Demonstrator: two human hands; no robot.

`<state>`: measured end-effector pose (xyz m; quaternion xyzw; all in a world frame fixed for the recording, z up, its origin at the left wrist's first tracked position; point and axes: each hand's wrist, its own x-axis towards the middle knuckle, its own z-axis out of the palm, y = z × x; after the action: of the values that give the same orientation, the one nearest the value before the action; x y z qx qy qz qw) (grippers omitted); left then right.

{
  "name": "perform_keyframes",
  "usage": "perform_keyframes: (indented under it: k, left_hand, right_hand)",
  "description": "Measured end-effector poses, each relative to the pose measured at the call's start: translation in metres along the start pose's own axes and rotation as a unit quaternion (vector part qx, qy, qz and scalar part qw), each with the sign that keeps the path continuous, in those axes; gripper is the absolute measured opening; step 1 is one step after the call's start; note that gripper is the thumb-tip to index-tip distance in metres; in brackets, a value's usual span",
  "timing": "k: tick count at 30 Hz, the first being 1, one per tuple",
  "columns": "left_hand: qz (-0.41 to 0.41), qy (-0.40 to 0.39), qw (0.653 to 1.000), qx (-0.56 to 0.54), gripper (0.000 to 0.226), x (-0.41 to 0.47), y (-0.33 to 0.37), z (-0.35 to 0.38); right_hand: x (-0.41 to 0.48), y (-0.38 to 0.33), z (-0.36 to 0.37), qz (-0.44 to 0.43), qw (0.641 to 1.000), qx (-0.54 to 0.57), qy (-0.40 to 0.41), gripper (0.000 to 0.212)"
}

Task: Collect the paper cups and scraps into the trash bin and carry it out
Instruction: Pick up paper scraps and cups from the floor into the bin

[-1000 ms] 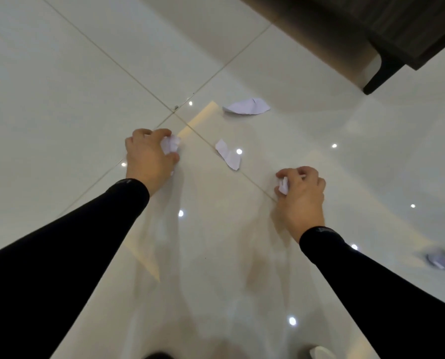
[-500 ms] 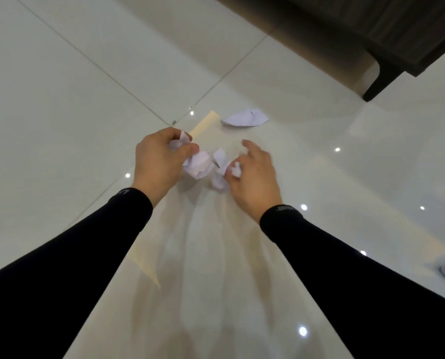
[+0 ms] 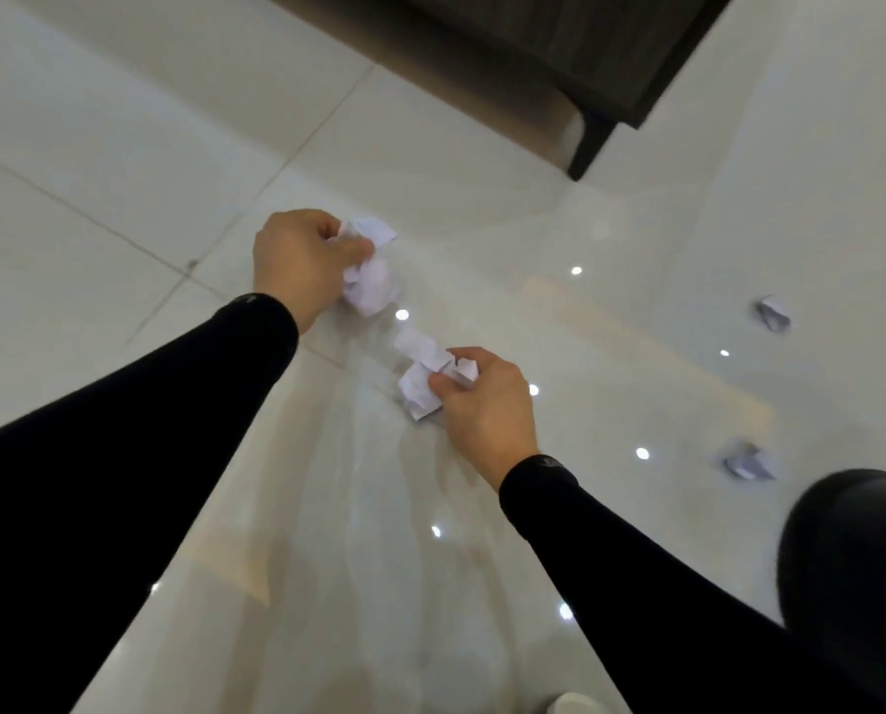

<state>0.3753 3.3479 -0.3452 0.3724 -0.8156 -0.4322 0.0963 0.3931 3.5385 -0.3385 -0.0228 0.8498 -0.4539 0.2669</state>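
My left hand (image 3: 301,260) is closed around a bunch of white crumpled paper scraps (image 3: 368,280) just above the glossy tile floor. Lower and to the right, my right hand (image 3: 482,404) grips more white paper scraps (image 3: 423,381) between thumb and fingers. Two loose scraps lie on the floor at the right: one further away (image 3: 772,312), one nearer (image 3: 747,461). No trash bin or paper cup can be made out for certain; a white rounded edge (image 3: 577,706) shows at the bottom.
A dark piece of furniture (image 3: 559,38) with a black leg (image 3: 588,146) stands at the top. A black rounded shape (image 3: 853,553), probably my knee, fills the lower right. Pale tiles (image 3: 95,146) spread to the left.
The large scrap that lay ahead is now in my left hand. My right hand has lifted the long scrap and pulled back to the right. The view has swung right, showing two more scraps.
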Motion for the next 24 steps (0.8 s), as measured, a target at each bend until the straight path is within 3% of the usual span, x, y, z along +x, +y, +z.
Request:
perform_keyframes:
  k: [2, 4, 6, 9, 13, 17, 21, 24]
  left_hand:
    - [0.037, -0.011, 0.996, 0.079, 0.032, -0.005, -0.006, 0.01]
    - [0.079, -0.017, 0.989, 0.126, 0.007, -0.012, -0.011, 0.018]
    - [0.082, -0.014, 0.988, 0.128, 0.017, -0.016, -0.012, 0.023]
    - [0.069, -0.03, 0.981, 0.176, 0.011, -0.015, -0.005, 0.023]
    - [0.114, -0.094, 0.963, 0.224, 0.005, -0.021, -0.001, 0.02]
    - [0.147, 0.004, 0.972, 0.18, 0.007, -0.025, 0.004, 0.018]
    - [0.111, -0.071, 0.954, 0.268, 0.012, -0.03, 0.0, 0.024]
    - [0.121, -0.093, 0.95, 0.274, 0.016, -0.039, 0.003, 0.031]
  right_hand:
    - [-0.003, 0.008, -0.016, 0.024, 1.0, 0.011, 0.011, 0.02]
    - [-0.006, 0.016, -0.027, 0.034, 0.999, 0.02, 0.013, 0.012]
    - [-0.012, 0.023, -0.036, 0.04, 0.999, 0.03, 0.014, 0.007]
    - [-0.022, 0.029, -0.047, 0.045, 0.998, 0.04, 0.02, 0.007]
    - [-0.031, 0.032, -0.062, 0.038, 0.996, 0.064, 0.039, 0.016]
    - [-0.039, 0.041, -0.078, 0.035, 0.994, 0.083, 0.057, 0.018]
    - [-0.047, 0.057, -0.092, 0.044, 0.994, 0.067, 0.071, 0.015]
    - [-0.054, 0.069, -0.106, 0.054, 0.992, 0.058, 0.099, 0.014]
